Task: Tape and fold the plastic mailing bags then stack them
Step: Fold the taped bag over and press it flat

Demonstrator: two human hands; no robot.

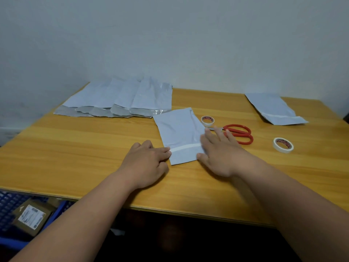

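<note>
Both hands flank taped bag (179, 135): left hand (147, 163) pinches tape end, right hand (217, 154) flat, grip apart. Risk: slick plastic slips, tape wrinkles.

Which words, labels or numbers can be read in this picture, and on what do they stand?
None can be read.
Tape roll by the scissors: red print on the core, too blurred.
Tape roll at right: red print on the core, too blurred.
Cardboard box under the table: white label, print too small.

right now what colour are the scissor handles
Red, on the scissors; head view.
</note>
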